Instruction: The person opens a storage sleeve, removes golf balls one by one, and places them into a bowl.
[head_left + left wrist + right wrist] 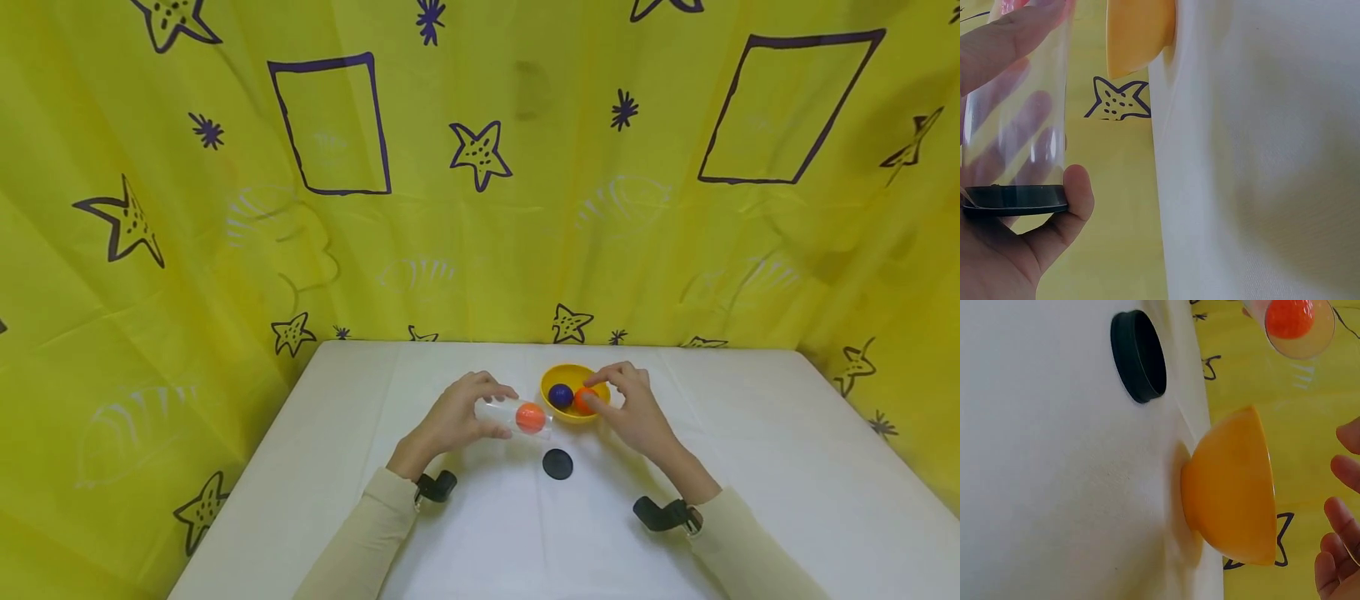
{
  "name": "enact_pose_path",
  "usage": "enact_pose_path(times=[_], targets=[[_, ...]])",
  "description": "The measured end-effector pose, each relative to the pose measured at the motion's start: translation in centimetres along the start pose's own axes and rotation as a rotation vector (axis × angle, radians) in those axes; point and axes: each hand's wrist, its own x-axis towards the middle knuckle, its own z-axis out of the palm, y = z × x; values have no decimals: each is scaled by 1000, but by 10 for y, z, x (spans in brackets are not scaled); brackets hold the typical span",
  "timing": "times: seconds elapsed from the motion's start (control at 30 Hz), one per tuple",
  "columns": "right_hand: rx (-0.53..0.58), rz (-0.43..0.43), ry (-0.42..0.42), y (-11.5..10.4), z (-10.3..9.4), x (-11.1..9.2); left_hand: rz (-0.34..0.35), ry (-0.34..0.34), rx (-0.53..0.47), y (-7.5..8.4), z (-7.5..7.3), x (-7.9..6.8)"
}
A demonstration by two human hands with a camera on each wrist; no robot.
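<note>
My left hand (459, 414) grips a clear plastic tube (1016, 125) with a black cap (1019, 199) on its near end. Inside the tube, towards its uncapped end, sits an orange ball (530, 418). A yellow bowl (1232, 487) stands on the table just right of that end. It holds a dark blue ball (560, 396) and another orange ball (584, 402). My right hand (636, 410) hovers over the bowl's right side, fingers apart and loosely bent above the rim. Nothing shows between those fingers in the right wrist view, though part of the hand is cut off.
A loose black lid (557, 464) lies on the white table (510, 533) in front of the bowl. Behind the table and along its sides hangs a yellow curtain (480, 242) with star drawings.
</note>
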Motion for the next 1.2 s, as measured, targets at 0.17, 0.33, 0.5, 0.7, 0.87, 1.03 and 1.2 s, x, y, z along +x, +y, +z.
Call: enact_pose_path(times=[0.17, 0.33, 0.5, 0.7, 0.87, 1.03, 1.2], targets=[[31, -27, 13, -12, 3, -18, -3, 0, -7, -1, 0, 0], [179, 36, -126, -19, 5, -30, -2, 3, 1, 0, 1, 1], [237, 69, -250, -20, 10, -35, 12, 5, 8, 1, 2, 0], [293, 52, -323, -16, 19, -38, 40, 7, 6, 2, 3, 1], [329, 50, -362, -17, 24, -39, 36, 3, 13, 4, 3, 0], [305, 72, -353, -17, 25, -40, 56, 18, 25, 4, 4, -1], [293, 85, -343, -15, 24, -40, 75, 29, 6, 3, 5, 0]])
